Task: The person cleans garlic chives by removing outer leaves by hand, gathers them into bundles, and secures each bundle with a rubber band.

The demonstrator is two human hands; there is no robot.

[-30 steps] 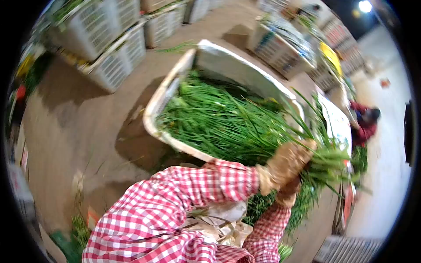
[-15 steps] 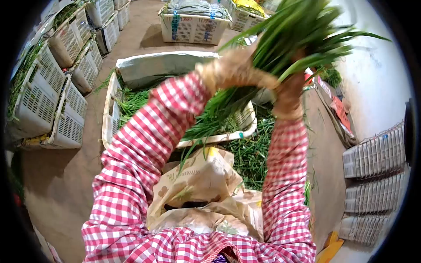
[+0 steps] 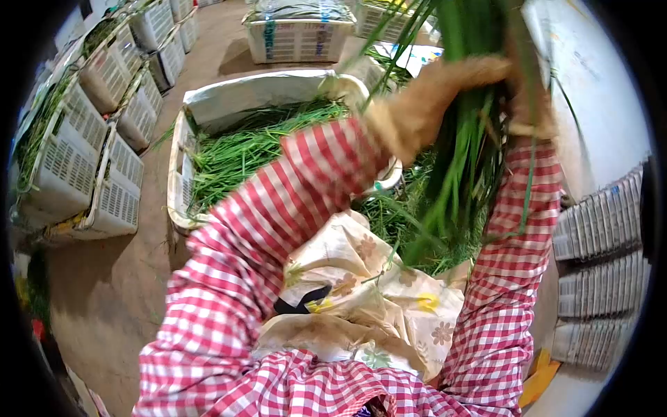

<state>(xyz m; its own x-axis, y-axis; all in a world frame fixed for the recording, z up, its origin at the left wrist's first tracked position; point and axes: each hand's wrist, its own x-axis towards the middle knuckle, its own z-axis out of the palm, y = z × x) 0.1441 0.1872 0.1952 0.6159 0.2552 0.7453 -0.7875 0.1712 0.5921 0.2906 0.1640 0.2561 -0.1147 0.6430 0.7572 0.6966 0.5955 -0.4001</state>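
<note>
A thick bunch of chives (image 3: 474,132) is raised at the upper right, its long green leaves hanging down and blurred by motion. My left hand (image 3: 434,101), in a tan glove, has its fingers closed round the bunch from the left. On the other side, my gloved right hand (image 3: 530,104) grips the same bunch, partly hidden by leaves. Below and left of the hands is a white crate (image 3: 182,191) with a pale liner. More chives (image 3: 257,149) lie loosely inside it.
Loose green stalks (image 3: 445,260) cover the floor beside the crate. Filled crates (image 3: 66,156) are stacked along the left, and a covered crate (image 3: 299,42) stands at the back. Grey-white slatted stacks (image 3: 599,285) line the right wall. A floral apron (image 3: 375,278) covers my lap.
Both hands have moved right with the chives, away from the crate. The bunch slanted up to the right before; now leaves hang downward. More of the crate's contents shows.
</note>
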